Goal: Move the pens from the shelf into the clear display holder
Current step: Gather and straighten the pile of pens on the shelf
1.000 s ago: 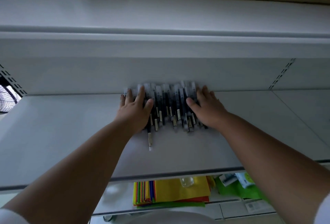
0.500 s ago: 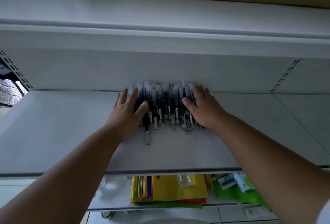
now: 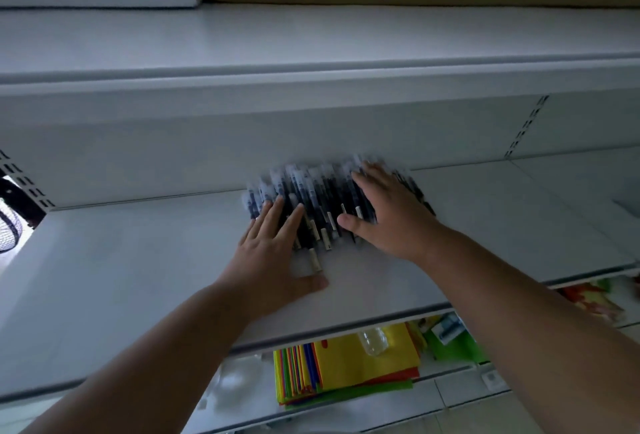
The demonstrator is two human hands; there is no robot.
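Pens [image 3: 313,201] (dark-barrelled, blurred) lay in a row on the white shelf [image 3: 121,278], against its back wall. The left hand [image 3: 273,260] rested flat, fingers spread over their near-left ends; the right hand [image 3: 388,215] lay flat across their right side. Coloured paper [image 3: 346,364] sat on the shelf below the hands.

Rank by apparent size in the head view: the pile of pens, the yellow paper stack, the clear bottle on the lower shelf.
1 and 2. pile of pens and yellow paper stack: similar extent, and different depths, so unranked.
3. clear bottle: plainly smallest, lying on the yellow stack.
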